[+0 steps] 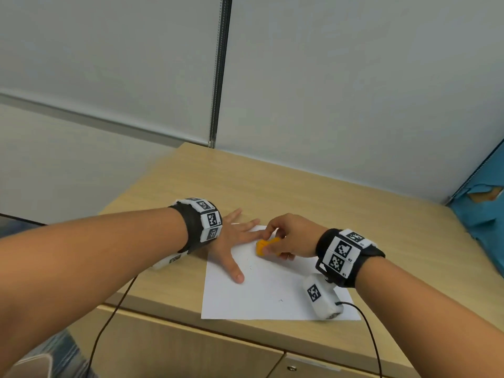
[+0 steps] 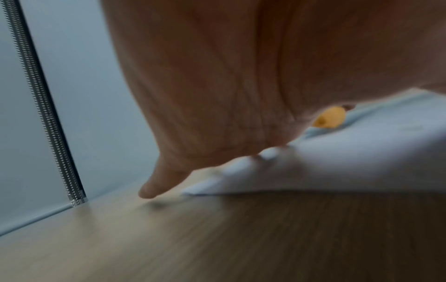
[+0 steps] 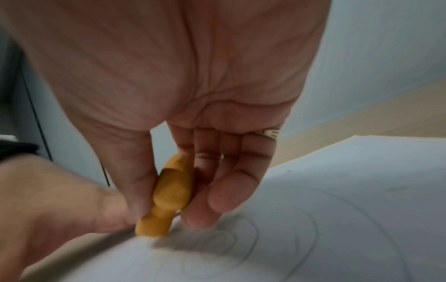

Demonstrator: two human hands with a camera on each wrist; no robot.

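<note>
A white sheet of paper [image 1: 272,293] with faint pencil lines lies on the wooden desk [image 1: 313,192]. My left hand [image 1: 234,241] lies flat with spread fingers on the sheet's upper left part, pressing it down. My right hand [image 1: 286,238] pinches a small orange eraser [image 1: 266,245] between thumb and fingers. In the right wrist view the orange eraser [image 3: 166,198] has its lower end on the paper [image 3: 337,219], over curved pencil strokes. The left wrist view shows my left palm [image 2: 229,85] above the paper [image 2: 337,162], with the orange eraser [image 2: 329,119] beyond it.
Grey partition walls [image 1: 327,77] meet behind the desk at a metal strip [image 1: 218,91]. A blue torn sheet [image 1: 480,200] hangs at the right. Black cables [image 1: 373,339] run from the wrist cameras over the desk's front edge. Cabinet doors [image 1: 191,350] lie below the front edge.
</note>
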